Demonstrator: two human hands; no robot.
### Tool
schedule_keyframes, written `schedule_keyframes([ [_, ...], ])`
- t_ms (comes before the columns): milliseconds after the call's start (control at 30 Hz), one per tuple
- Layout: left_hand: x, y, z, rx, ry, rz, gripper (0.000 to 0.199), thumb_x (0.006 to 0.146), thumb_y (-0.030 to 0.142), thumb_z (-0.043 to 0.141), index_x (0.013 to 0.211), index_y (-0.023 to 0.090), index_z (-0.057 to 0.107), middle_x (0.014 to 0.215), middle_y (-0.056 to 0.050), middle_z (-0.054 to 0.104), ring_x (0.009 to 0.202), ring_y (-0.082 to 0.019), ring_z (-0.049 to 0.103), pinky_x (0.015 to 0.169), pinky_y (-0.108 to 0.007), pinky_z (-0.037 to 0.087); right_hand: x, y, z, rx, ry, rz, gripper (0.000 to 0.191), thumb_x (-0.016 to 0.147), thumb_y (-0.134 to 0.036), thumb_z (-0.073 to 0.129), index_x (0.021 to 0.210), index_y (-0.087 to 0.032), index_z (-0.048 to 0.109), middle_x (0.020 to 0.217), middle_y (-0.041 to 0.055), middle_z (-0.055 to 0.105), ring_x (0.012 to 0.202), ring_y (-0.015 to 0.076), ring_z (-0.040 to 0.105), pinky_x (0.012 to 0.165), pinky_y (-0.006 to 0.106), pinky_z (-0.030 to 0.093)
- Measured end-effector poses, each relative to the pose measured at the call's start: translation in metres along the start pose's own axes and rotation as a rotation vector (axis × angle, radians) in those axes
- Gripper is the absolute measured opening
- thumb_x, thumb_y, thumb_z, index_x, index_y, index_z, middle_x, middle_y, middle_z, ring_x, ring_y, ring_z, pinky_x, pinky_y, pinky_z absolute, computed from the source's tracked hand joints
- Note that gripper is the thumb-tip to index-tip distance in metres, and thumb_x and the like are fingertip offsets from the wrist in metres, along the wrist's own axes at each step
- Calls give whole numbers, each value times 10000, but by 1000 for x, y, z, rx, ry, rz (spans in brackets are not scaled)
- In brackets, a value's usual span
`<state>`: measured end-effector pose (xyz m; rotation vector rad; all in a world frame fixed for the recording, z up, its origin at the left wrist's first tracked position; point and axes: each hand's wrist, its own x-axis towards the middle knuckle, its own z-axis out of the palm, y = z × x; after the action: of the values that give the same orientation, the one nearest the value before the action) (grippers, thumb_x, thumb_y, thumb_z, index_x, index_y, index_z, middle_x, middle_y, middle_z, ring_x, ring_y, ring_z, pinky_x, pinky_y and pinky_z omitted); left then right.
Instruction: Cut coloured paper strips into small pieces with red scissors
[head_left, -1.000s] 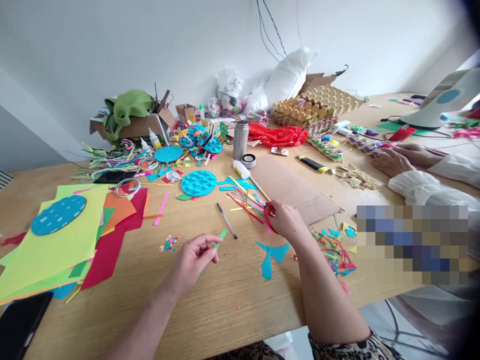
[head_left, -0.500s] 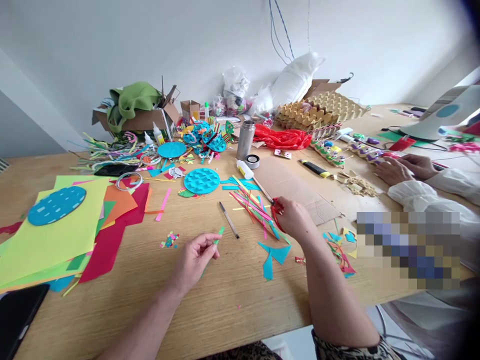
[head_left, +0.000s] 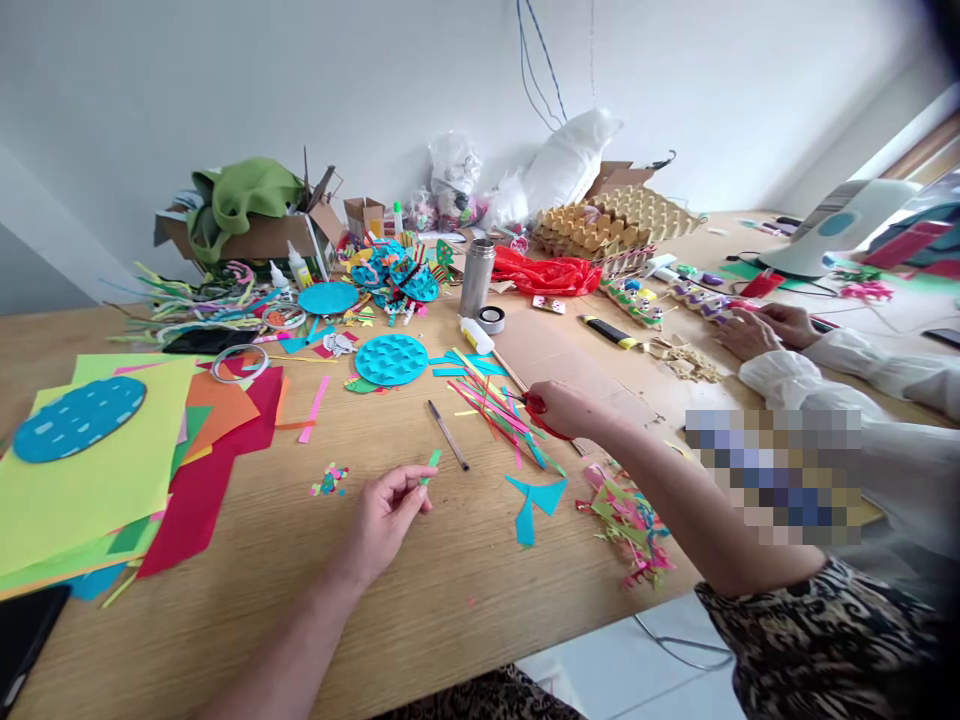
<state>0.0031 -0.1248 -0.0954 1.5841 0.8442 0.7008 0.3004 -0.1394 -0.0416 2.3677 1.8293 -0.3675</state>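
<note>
My left hand [head_left: 390,515] pinches a small green paper strip [head_left: 433,460] between thumb and fingers, above the wooden table. My right hand [head_left: 564,408] grips red-handled scissors [head_left: 537,404], their short dark blades toward the left over a pile of thin coloured paper strips [head_left: 487,400]. A pen [head_left: 448,436] lies between my hands. Near my right hand are blue paper offcuts [head_left: 531,500] and a heap of shredded coloured paper [head_left: 634,525] partly under my forearm. Small paper dots [head_left: 328,479] lie left of my left hand. A blue textured disc [head_left: 391,359] sits beyond the pen.
Coloured paper sheets [head_left: 161,420] and a blue spotted oval [head_left: 79,418] lie at left. A steel flask [head_left: 477,280], a white glue bottle [head_left: 475,336] and a cardboard sheet [head_left: 562,355] are ahead. A co-worker's hands [head_left: 757,330] work at right, near egg trays [head_left: 622,222].
My right forearm has swung outward to the right, and the scissors have turned to point left. The shredded paper heap now shows. My left hand still holds the green strip; the view has shifted slightly.
</note>
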Motion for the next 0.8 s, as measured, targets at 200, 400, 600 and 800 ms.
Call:
schedule_keyframes([
  [200, 0, 1, 0, -10, 0, -8, 239, 780, 268, 555, 953, 137, 656, 605, 6, 604, 595, -120, 571, 604, -241, 454, 7, -12, 10, -82, -9, -57, 229, 832, -215, 485, 976, -174, 658, 1012, 117, 700, 928, 234, 642, 701, 275, 408],
  [400, 1, 0, -1, -25, 13, -9, 244, 774, 273, 558, 953, 139, 657, 607, 1, 611, 597, -123, 573, 611, -245, 453, 3, -24, 16, -170, 8, -129, 179, 863, -206, 476, 939, -157, 631, 920, 130, 709, 908, 238, 656, 790, 321, 384],
  [600, 1, -2, -1, -44, -8, -20, 254, 776, 270, 557, 970, 137, 653, 603, 5, 600, 596, -120, 566, 613, -244, 454, 2, -27, 19, -223, 32, -161, 183, 867, -213, 472, 949, -141, 618, 905, 145, 705, 905, 242, 657, 810, 331, 360],
  [800, 1, -4, -1, -70, -10, -42, 257, 780, 270, 561, 984, 139, 644, 618, 3, 599, 610, -122, 566, 625, -254, 468, 3, -21, 14, -233, 42, -178, 196, 854, -204, 472, 976, -145, 614, 896, 133, 710, 912, 240, 656, 816, 341, 357],
])
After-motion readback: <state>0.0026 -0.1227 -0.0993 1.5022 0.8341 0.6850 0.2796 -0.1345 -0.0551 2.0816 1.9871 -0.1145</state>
